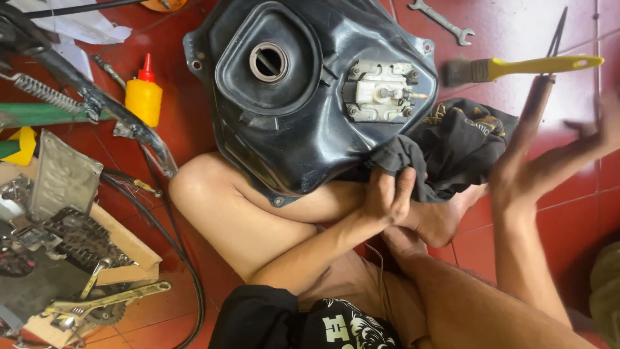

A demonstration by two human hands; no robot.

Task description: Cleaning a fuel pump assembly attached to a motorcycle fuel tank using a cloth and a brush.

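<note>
My left hand [387, 194] has its grip clamped on a crumpled black cloth rag [445, 152] pressed against the lower edge of the black plastic fuel tank [310, 90] resting on my bare knee. My right hand [555, 158] is blurred, fingers apart, a thin dark tool [539, 97] against it. A yellow squeeze bottle [144, 97], yellow-handled brush [523, 66] and steel wrench [442, 21] lie on the red tiled floor [581, 213].
</note>
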